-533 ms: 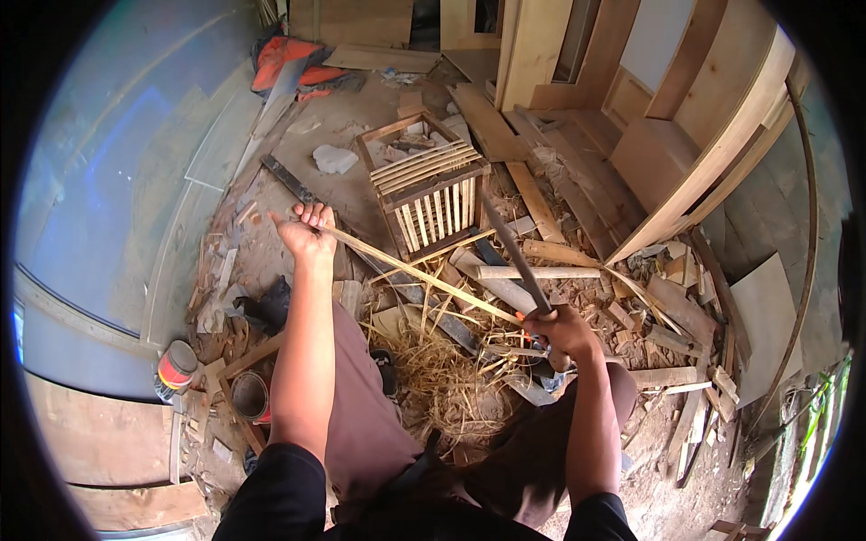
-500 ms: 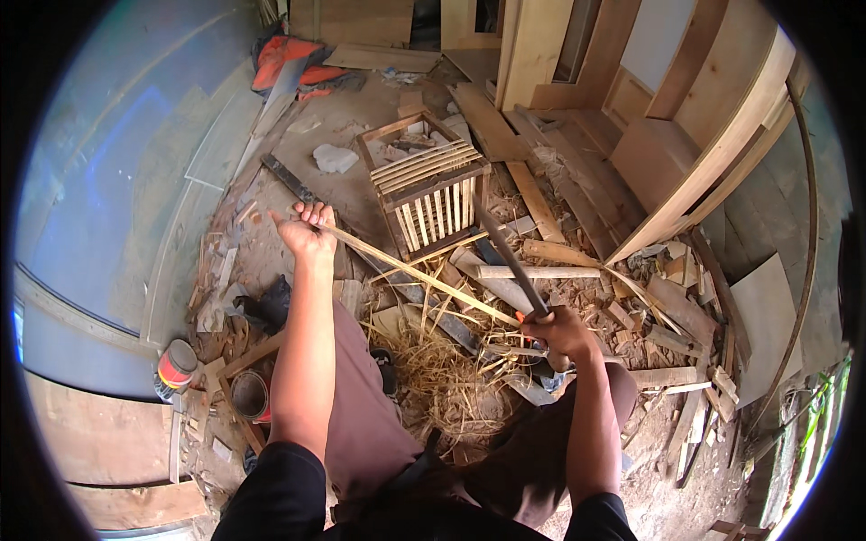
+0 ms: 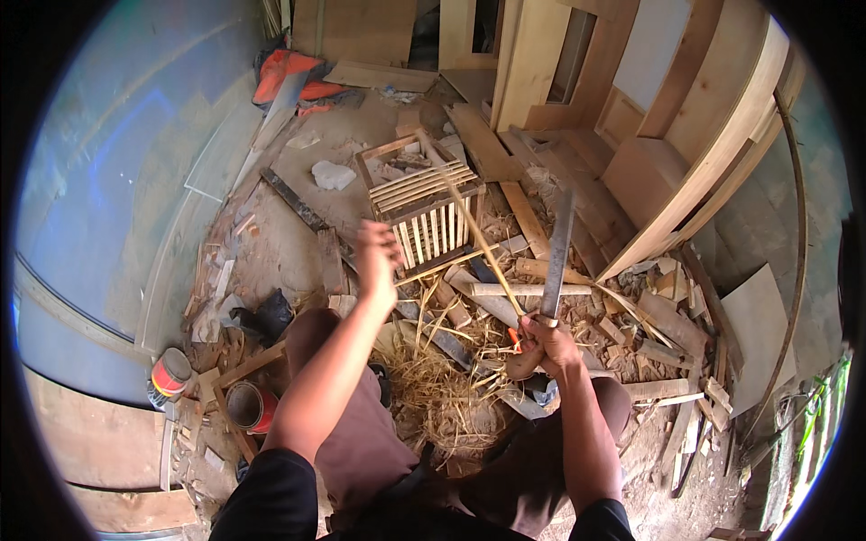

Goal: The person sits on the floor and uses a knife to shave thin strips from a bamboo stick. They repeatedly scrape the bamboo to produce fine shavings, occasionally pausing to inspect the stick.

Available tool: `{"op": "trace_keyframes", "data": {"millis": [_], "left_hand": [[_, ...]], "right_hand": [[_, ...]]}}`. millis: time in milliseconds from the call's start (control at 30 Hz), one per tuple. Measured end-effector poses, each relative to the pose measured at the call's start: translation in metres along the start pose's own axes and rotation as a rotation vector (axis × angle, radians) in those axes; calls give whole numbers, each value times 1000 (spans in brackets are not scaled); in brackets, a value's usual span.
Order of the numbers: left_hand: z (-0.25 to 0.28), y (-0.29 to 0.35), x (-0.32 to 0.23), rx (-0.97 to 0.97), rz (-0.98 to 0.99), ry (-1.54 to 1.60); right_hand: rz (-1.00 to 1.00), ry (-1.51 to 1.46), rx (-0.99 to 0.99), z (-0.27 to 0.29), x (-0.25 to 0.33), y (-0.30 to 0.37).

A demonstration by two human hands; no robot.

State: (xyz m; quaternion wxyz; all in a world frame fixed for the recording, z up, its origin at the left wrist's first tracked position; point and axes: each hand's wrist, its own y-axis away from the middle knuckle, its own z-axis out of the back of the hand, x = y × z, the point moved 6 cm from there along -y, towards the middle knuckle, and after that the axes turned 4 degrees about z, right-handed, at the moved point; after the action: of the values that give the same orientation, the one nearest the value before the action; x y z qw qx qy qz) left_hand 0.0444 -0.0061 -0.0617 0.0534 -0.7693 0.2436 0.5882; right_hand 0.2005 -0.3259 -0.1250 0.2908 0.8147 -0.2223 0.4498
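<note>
My right hand is closed round the handle of a machete, its blade pointing up and away. In the same hand is the near end of a thin bamboo strip, which slants up to the left in front of a slatted wooden crate. My left hand is raised left of the strip, apart from it. Its fingers are slightly blurred but look spread, with nothing in them. Pale shavings lie heaped on the ground between my knees.
Scrap wood litters the ground on the right, below a tall wooden cabinet frame. Two red cans stand at the left. A dark plank lies beyond my left hand, and an orange cloth lies far back.
My left hand has let go of the strip's far end and moved right. The strip has swung upward and now rests in my right hand. The machete blade has turned more upright.
</note>
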Motion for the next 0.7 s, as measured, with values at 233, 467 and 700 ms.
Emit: {"op": "trace_keyframes", "data": {"millis": [233, 467, 700], "left_hand": [[-98, 101, 73, 753, -73, -671], [-94, 88, 100, 700, 217, -484], [-88, 79, 34, 502, 232, -329]], "right_hand": [[87, -77, -40, -39, -8, 0], [106, 21, -64, -56, -22, 4], [137, -22, -251, -20, 3, -1]]}}
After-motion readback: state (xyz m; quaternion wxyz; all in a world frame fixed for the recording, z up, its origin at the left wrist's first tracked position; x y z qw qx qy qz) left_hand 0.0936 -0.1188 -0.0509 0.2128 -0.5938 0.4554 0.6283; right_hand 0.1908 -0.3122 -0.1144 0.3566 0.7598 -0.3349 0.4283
